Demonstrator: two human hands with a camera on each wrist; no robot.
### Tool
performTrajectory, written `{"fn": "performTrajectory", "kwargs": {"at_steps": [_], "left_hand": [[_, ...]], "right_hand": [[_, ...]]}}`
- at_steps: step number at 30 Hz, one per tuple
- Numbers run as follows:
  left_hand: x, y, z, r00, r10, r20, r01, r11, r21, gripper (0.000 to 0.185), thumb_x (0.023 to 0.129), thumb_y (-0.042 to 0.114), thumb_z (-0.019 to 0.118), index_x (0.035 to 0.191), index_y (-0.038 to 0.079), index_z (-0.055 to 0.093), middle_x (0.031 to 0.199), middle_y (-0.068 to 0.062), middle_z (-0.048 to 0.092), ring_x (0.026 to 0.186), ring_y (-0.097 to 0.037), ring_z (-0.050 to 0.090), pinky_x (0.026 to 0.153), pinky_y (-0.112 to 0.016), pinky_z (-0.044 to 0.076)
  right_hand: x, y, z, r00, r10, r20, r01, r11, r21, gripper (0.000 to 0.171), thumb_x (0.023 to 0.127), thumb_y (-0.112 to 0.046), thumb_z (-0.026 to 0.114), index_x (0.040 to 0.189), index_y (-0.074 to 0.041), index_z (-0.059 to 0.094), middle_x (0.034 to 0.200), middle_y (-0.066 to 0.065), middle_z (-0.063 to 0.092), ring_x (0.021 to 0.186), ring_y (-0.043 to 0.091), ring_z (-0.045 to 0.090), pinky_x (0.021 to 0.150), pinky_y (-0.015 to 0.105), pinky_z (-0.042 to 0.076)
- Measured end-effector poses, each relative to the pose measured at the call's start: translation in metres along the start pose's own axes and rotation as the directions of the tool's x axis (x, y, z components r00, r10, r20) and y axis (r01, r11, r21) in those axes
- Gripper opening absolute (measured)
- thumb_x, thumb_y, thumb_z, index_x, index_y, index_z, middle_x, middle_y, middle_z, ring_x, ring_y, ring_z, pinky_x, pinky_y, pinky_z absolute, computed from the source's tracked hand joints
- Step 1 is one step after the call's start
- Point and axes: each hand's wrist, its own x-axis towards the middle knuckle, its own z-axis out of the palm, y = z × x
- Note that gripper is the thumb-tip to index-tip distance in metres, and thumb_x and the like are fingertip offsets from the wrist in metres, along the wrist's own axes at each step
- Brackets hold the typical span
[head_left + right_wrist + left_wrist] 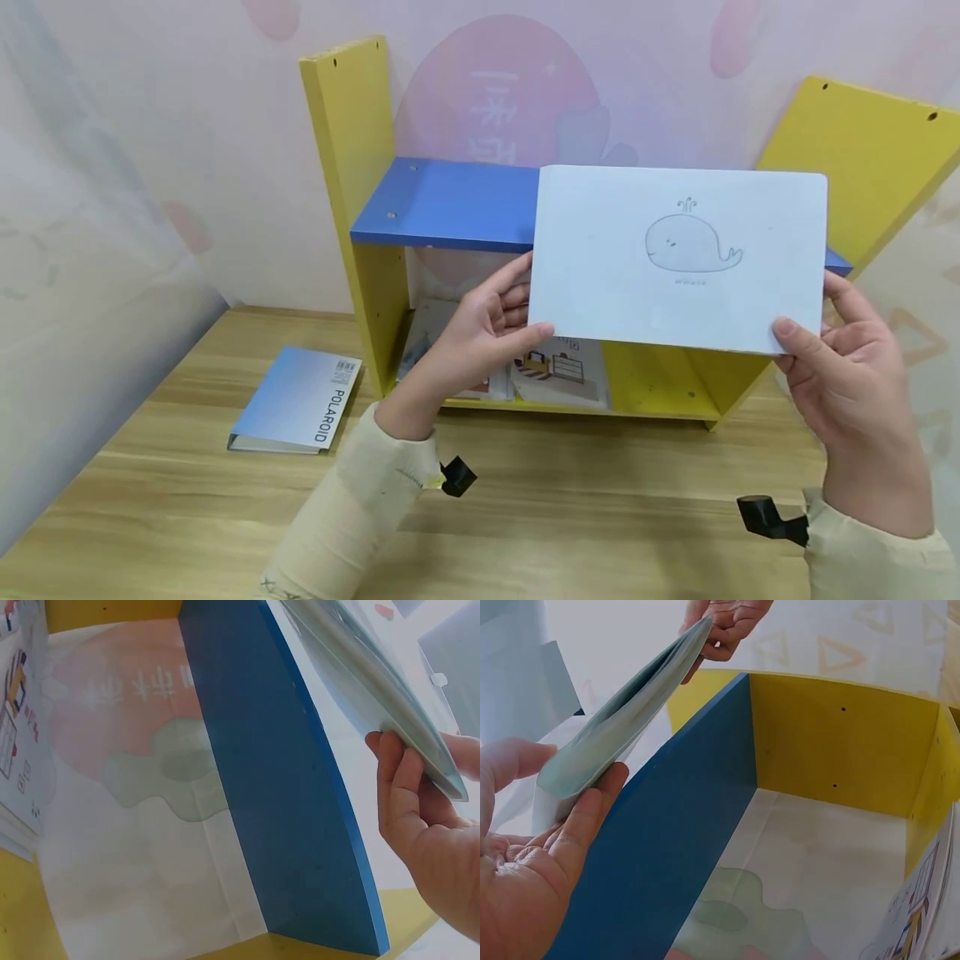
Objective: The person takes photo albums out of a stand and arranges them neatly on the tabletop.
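Note:
A white booklet (592, 250) with a line drawing of a whale faces me in front of the shelf. My left hand (480, 333) grips its left edge, thumb on the front at the lower corner and fingers behind. At the lower right corner my right hand (862, 375) pinches it the same way. Seen edge-on in the left wrist view, the booklet (622, 720) has a broad spine beside the left hand (547, 847) and looser layers toward the far end. Fingers of the right hand (420, 802) lie along its underside in the right wrist view.
Behind the booklet stands a yellow shelf frame (348, 142) with a blue board (457, 200). Illustrated books (562, 375) lean in its lower compartment. A blue-and-white binder marked POLAROID (296, 400) lies left on the wooden table (585, 508).

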Motion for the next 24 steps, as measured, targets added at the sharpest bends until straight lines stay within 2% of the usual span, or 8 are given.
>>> {"fn": "performTrajectory", "kwargs": {"at_steps": [8, 15, 21, 24], "left_hand": [[-0.012, 0.005, -0.01, 1.0, 0.0, 0.008, 0.0, 1.0, 0.015, 0.076, 0.094, -0.008, 0.058, 0.157, 0.001, 0.017, 0.148, -0.026, 0.047, 0.132, -0.039, 0.054, 0.102, -0.037, 0.051], [-0.023, 0.011, -0.018, 1.0, -0.023, 0.0, 0.023, 0.997, 0.069, 0.076, 0.094, -0.006, 0.06, 0.157, 0.003, 0.019, 0.147, -0.024, 0.049, 0.131, -0.036, 0.055, 0.102, -0.036, 0.052], [-0.031, 0.015, -0.024, 0.999, -0.033, 0.005, 0.032, 0.993, 0.115, 0.076, 0.093, -0.005, 0.061, 0.157, 0.002, 0.02, 0.146, -0.024, 0.05, 0.129, -0.035, 0.057, 0.1, -0.036, 0.053], [-0.036, 0.015, -0.028, 0.999, -0.039, 0.002, 0.038, 0.991, 0.131, 0.076, 0.093, -0.006, 0.062, 0.157, 0.003, 0.021, 0.145, -0.023, 0.052, 0.128, -0.034, 0.058, 0.097, -0.034, 0.055]], "right_hand": [[-0.007, 0.005, 0.009, 0.998, 0.027, 0.054, -0.022, 0.995, -0.094, 0.057, 0.092, 0.028, 0.028, 0.145, 0.006, 0.029, 0.133, 0.022, 0.06, 0.105, 0.03, 0.071, 0.086, 0.031, 0.059], [-0.011, 0.01, 0.016, 0.992, 0.083, 0.097, -0.073, 0.992, -0.103, 0.063, 0.092, 0.028, 0.031, 0.151, 0.008, 0.022, 0.134, 0.022, 0.061, 0.105, 0.03, 0.071, 0.087, 0.031, 0.058], [-0.014, 0.012, 0.026, 0.99, 0.108, 0.088, -0.09, 0.978, -0.189, 0.063, 0.093, 0.026, 0.034, 0.152, 0.006, 0.023, 0.133, 0.017, 0.063, 0.105, 0.025, 0.072, 0.087, 0.027, 0.058], [-0.016, 0.014, 0.032, 0.99, 0.127, 0.061, -0.107, 0.958, -0.265, 0.062, 0.094, 0.025, 0.035, 0.151, 0.003, 0.028, 0.13, 0.011, 0.066, 0.103, 0.02, 0.072, 0.085, 0.024, 0.058]]}}
